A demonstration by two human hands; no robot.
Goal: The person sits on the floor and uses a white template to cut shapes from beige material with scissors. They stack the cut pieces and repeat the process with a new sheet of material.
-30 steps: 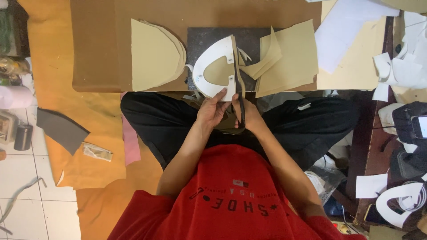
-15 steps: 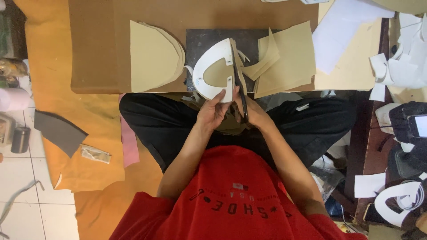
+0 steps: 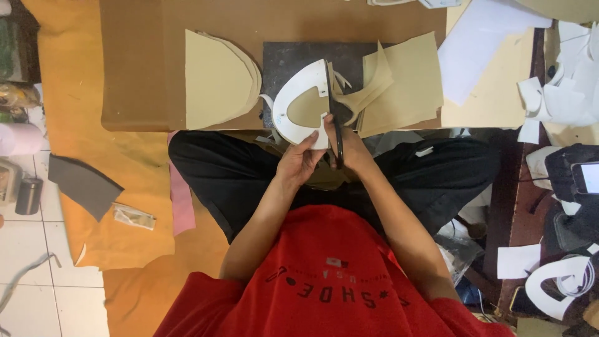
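**Hand-cutting a shoe-pattern piece at a low bench, seen from overhead**

Largest first: a low brown board bench (image 3: 143,75) fills the view from ten to one o'clock, resting on an orange-tan floor mat (image 3: 68,143). A dark grey square cutting pad (image 3: 293,59) lies on the bench at twelve o'clock. At eleven o'clock sits a stack of cream curved card pieces (image 3: 215,78); at one o'clock, a stack of tan rectangular card sheets (image 3: 409,78); farther out at two o'clock, large white and cream paper sheets (image 3: 483,50). White offcuts (image 3: 568,93) litter the three o'clock side, and a dark grey wedge of material (image 3: 84,184) lies on the tiled floor at nine o'clock.

At centre, just beyond the seated person's lap, is the white horseshoe-shaped pattern piece (image 3: 298,100), tilted over the pad's near edge. The left hand (image 3: 301,162) supports it from below, its fingers (image 3: 312,138) pinching the lower edge. The right hand (image 3: 352,153) is closed around the black-handled scissors (image 3: 336,128), whose blades run along the piece's right edge.

The step in hand appears to be trimming that edge; continuing the cut would call for the left hand to turn the piece into the blades.
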